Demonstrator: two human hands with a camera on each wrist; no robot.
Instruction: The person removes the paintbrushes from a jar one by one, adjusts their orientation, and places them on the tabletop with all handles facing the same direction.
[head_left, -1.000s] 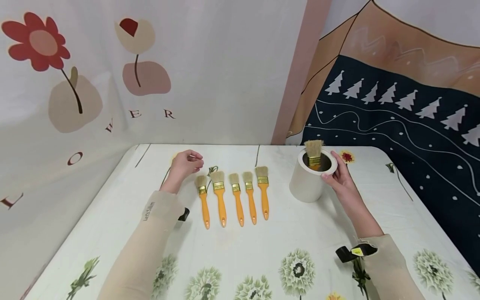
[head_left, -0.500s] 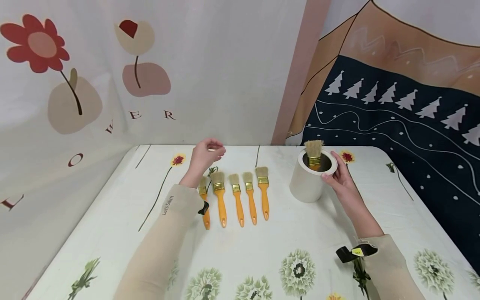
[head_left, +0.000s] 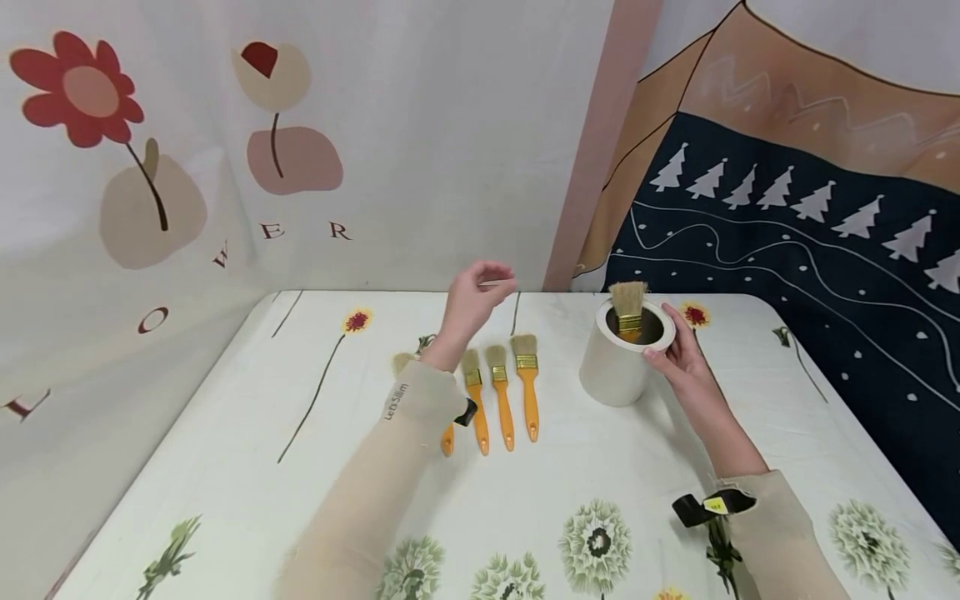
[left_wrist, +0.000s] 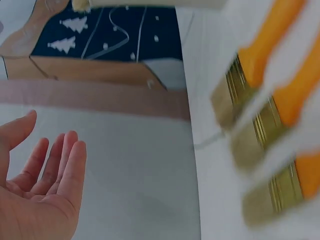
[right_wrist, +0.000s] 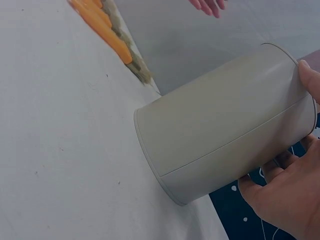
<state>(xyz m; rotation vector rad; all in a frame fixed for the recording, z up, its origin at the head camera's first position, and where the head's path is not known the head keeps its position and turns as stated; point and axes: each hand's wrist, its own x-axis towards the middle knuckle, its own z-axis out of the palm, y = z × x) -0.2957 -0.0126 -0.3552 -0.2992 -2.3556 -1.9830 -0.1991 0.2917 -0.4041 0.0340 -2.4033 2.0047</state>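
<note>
My left hand point(head_left: 480, 296) hovers past the bristle ends of the row of paintbrushes, holding nothing; its fingers are loosely bent, and the left wrist view shows a bare palm point(left_wrist: 45, 205). On the right, my right hand point(head_left: 682, 350) grips the off-white cylindrical pot point(head_left: 611, 367) near its rim, thumb on the near side. One paintbrush point(head_left: 628, 304) stands in that pot, bristles up. Orange-handled paintbrushes lie side by side on the table, among them the rightmost brush point(head_left: 528, 392) and a smaller brush point(head_left: 501, 400). My left sleeve hides much of the two leftmost ones.
A white floral cloth point(head_left: 225, 467) covers the table. Behind it hangs a pale printed curtain point(head_left: 435, 167), with a dark tree-patterned cloth point(head_left: 787, 242) on the right. Black straps with small devices point(head_left: 712, 504) sit on the wrists.
My left hand has moved rightward from the left end of the brush row to above its middle, still holding nothing. The right hand and the pot have stayed in place.
</note>
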